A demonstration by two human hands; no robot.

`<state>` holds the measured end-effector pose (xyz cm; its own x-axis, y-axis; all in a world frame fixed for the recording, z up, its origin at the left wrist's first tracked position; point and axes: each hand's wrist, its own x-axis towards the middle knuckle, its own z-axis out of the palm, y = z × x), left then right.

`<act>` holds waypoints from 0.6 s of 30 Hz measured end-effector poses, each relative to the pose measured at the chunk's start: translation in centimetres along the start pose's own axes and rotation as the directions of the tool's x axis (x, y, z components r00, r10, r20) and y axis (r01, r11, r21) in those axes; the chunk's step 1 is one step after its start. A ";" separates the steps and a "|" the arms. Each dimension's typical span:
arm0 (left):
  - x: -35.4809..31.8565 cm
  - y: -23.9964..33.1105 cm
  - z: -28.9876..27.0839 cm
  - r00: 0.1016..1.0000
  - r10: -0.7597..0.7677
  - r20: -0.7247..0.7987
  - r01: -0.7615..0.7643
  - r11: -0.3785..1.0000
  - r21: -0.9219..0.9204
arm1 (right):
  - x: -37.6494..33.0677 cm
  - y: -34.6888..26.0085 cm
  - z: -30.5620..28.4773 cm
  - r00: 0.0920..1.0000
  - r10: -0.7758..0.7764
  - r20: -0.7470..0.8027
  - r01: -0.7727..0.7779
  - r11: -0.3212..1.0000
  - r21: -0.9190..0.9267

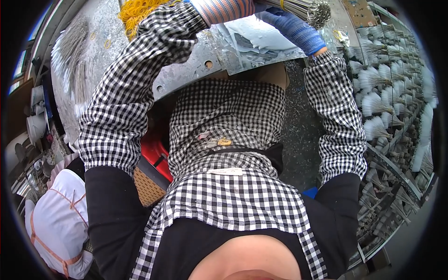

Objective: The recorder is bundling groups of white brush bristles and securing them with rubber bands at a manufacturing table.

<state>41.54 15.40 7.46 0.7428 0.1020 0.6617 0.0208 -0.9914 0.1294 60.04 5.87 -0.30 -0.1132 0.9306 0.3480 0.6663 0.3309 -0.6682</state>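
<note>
My right hand [291,28], in a blue glove, has its grip closed around a bundle of thin metal wires [308,9] above the tabletop [186,70]. My left hand [224,9] is mostly cut off, so I cannot tell its grip; yellow rubber bands [135,11] lie beside it.

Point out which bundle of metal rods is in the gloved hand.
The bundle of metal rods at the top edge, by the right hand in its blue glove. The other bundles stand racked at the right.

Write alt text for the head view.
Seen from above, a person in a checked apron and sleeve covers holds a bundle of thin metal rods in the blue-gloved right hand over a metal worktable. The left hand is cut off at the top edge, near yellow rubber bands.
</note>
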 end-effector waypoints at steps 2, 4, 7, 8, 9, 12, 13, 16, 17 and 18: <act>-0.1 -0.1 0.4 1.000 0.007 0.005 -0.007 1.000 0.021 | -1.4 5.8 1.0 0.998 0.063 0.030 -0.064 0.998 0.017; 0.8 0.2 1.7 0.999 0.036 0.000 -0.036 0.999 0.015 | -3.0 14.9 3.3 0.984 0.082 0.159 -0.075 0.996 -0.052; -0.3 0.1 1.8 1.000 0.018 0.005 -0.018 1.000 0.022 | -4.6 15.5 2.4 0.942 0.222 0.254 -0.209 0.975 -0.077; -0.9 -0.2 1.4 1.000 0.003 0.021 -0.004 0.999 0.047 | -2.3 9.9 2.8 0.977 0.151 0.154 -0.126 0.979 -0.160; -1.5 -0.4 1.0 0.999 -0.014 0.037 0.011 0.997 0.072 | -0.5 3.9 2.5 0.996 0.067 0.057 -0.051 0.968 -0.246; -0.4 0.0 2.6 0.999 0.052 -0.016 -0.051 0.998 0.037 | -1.5 3.9 0.9 0.989 0.124 0.083 -0.089 0.936 -0.340; -0.3 -0.2 2.8 0.999 0.048 -0.007 -0.048 0.998 0.035 | -1.5 4.0 0.9 0.984 0.142 0.106 -0.095 0.927 -0.362; -0.6 -0.2 2.9 0.999 0.042 -0.016 -0.042 0.999 0.018 | -1.5 4.1 1.1 0.966 0.191 0.174 -0.095 0.889 -0.448; -0.6 -0.2 2.8 0.999 0.039 -0.009 -0.039 0.999 0.016 | -1.4 4.1 1.1 0.959 0.207 0.194 -0.092 0.875 -0.475; -0.7 -0.2 2.7 0.999 0.037 -0.002 -0.037 0.999 0.015 | -1.3 4.1 1.2 0.951 0.222 0.214 -0.087 0.860 -0.502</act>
<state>42.84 15.33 5.00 0.7415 0.0653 0.6678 0.0032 -0.9956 0.0938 62.04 6.20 -4.24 -0.1179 0.9921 0.0418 0.9533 0.1249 -0.2751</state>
